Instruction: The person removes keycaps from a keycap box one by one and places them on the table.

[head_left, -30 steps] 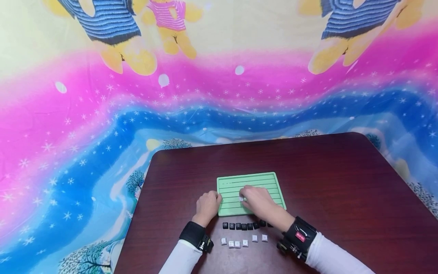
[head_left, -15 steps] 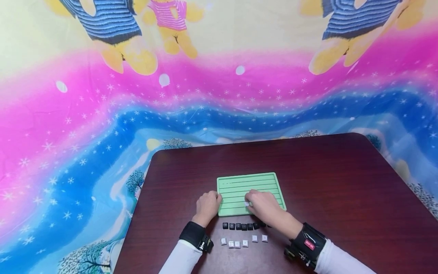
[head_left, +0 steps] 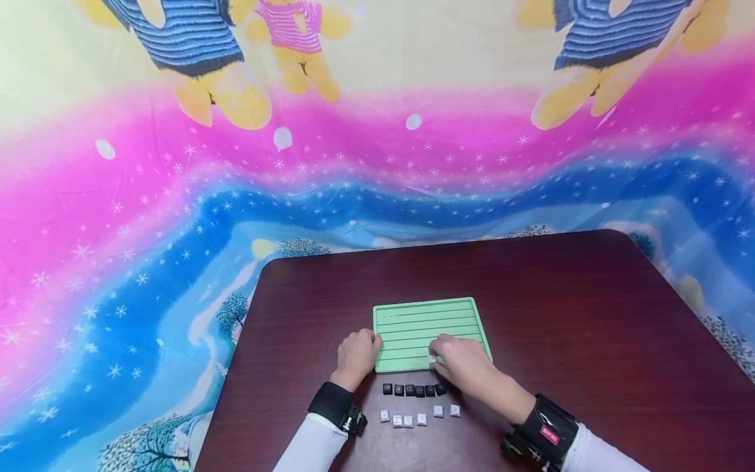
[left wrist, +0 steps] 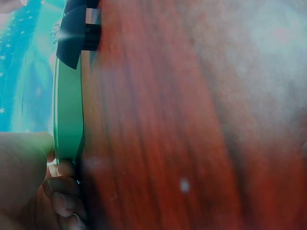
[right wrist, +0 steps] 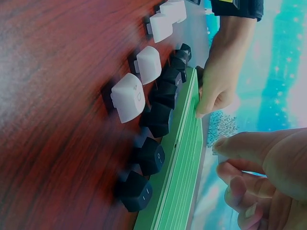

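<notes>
My left hand [head_left: 356, 354] grips the left edge of a light green tray [head_left: 407, 322] with raised rim and parallel ridges; in the left wrist view its thumb is at the rim and the other fingers [left wrist: 64, 203] curl at the tray's side. Over the tray's front right part, my right hand [head_left: 464, 362] pinches a white keycap [head_left: 432, 359] between thumb and fingers. The right wrist view shows this keycap mostly covered by the fingertips. A row of black keycaps [head_left: 410, 391] lies just in front of the tray, partly hidden by the right forearm.
Nearer the body, several white keycaps [head_left: 421, 419] lie in a loose row on the dark reddish-brown table [head_left: 566, 314]. Behind the table hangs a printed cloth [head_left: 366, 144] with bears and snowflakes. Both wrists wear black camera straps [head_left: 551, 429].
My right hand has moved toward the tray's front right, still pinching the white keycap. The left hand has stayed on the tray's left edge.
</notes>
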A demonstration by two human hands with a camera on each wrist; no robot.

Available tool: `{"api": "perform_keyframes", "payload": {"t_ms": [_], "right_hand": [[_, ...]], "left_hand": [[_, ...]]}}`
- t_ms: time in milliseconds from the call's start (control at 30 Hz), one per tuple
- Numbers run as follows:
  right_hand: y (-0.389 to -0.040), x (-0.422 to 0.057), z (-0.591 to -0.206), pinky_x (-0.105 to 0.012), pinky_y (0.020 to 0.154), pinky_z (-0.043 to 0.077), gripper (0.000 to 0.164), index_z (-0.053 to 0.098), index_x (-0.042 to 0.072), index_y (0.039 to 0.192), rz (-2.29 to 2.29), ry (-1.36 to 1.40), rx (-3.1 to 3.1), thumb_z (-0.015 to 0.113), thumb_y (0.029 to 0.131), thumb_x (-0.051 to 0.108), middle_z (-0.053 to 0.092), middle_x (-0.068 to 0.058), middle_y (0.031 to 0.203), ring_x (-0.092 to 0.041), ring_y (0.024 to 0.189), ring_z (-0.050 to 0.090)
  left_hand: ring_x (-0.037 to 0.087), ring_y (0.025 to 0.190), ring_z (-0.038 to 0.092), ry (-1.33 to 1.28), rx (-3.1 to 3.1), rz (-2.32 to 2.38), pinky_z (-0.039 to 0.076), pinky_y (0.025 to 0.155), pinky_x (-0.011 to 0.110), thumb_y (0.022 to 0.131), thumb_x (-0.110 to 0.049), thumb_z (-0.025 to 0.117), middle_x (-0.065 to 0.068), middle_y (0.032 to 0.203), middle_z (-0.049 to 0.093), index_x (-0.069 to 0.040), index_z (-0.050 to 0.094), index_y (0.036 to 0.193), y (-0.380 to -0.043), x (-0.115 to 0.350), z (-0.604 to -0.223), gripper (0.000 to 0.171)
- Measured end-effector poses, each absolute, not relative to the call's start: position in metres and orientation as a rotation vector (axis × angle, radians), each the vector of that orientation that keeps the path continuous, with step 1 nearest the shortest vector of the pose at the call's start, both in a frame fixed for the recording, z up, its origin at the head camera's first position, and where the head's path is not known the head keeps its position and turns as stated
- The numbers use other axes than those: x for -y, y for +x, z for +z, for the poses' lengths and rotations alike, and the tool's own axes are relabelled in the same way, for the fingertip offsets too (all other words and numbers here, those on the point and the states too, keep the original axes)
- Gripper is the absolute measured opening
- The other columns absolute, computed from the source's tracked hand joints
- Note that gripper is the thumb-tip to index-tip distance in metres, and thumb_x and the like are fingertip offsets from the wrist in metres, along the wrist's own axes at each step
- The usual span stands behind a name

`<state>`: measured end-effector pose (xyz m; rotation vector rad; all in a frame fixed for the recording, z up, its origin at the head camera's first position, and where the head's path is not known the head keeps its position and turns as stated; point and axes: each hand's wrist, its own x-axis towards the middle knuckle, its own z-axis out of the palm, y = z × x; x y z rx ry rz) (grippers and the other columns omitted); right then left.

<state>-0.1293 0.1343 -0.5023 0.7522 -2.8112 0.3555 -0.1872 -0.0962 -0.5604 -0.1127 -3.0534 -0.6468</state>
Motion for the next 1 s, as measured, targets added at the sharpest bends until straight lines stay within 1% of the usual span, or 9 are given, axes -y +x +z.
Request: {"api": "perform_keyframes", "payload": {"t_ms": [200, 333, 533, 700, 1000], "right_hand": [[-0.125, -0.139, -0.503, -0.022, 0.049, 0.039, 0.013, 0.068, 0.018, 0.083, 0.344, 0.752, 2.799, 0.081, 0.08, 0.018, 0.062, 0.008, 0.077, -0.006, 0.059, 0.055], [-0.122, -0.142, -0.503, -0.022, 0.049, 0.039, 0.013, 0.068, 0.019, 0.083, 0.33, 0.738, 2.799, 0.081, 0.08, 0.017, 0.062, 0.008, 0.077, -0.006, 0.058, 0.053], [-0.115, -0.149, -0.501, -0.024, 0.051, 0.043, 0.013, 0.07, 0.02, 0.086, 0.324, 0.7, 2.805, 0.08, 0.079, 0.017, 0.065, 0.009, 0.081, -0.007, 0.062, 0.059], [-0.11, -0.154, -0.502, -0.026, 0.052, 0.045, 0.014, 0.069, 0.02, 0.085, 0.335, 0.692, 2.801, 0.08, 0.078, 0.017, 0.065, 0.009, 0.081, -0.007, 0.064, 0.06], [-0.102, -0.161, -0.505, -0.024, 0.05, 0.041, 0.015, 0.066, 0.022, 0.083, 0.354, 0.683, 2.829, 0.08, 0.078, 0.016, 0.061, 0.012, 0.078, -0.002, 0.06, 0.052]], "left_hand": [[0.014, 0.045, 0.029, -0.114, 3.052, -0.655, 0.023, 0.045, 0.029, 0.099, -0.024, 0.054, -0.006, 0.052, 0.027, -0.019, 0.035, 0.057, -0.187, 0.096, -0.561, 0.047], [0.014, 0.045, 0.029, -0.119, 3.048, -0.648, 0.023, 0.045, 0.029, 0.099, -0.024, 0.054, -0.006, 0.052, 0.026, -0.019, 0.035, 0.057, -0.186, 0.097, -0.56, 0.047], [0.014, 0.046, 0.033, -0.121, 3.043, -0.638, 0.026, 0.045, 0.03, 0.098, -0.024, 0.055, -0.006, 0.053, 0.028, -0.019, 0.036, 0.057, -0.186, 0.097, -0.56, 0.046], [0.014, 0.046, 0.033, -0.113, 3.058, -0.639, 0.026, 0.045, 0.029, 0.099, -0.025, 0.055, -0.006, 0.053, 0.028, -0.019, 0.036, 0.057, -0.187, 0.097, -0.56, 0.046], [0.014, 0.045, 0.03, -0.13, 3.055, -0.65, 0.023, 0.045, 0.028, 0.1, -0.026, 0.054, -0.006, 0.052, 0.027, -0.019, 0.036, 0.057, -0.187, 0.097, -0.56, 0.047]]}}
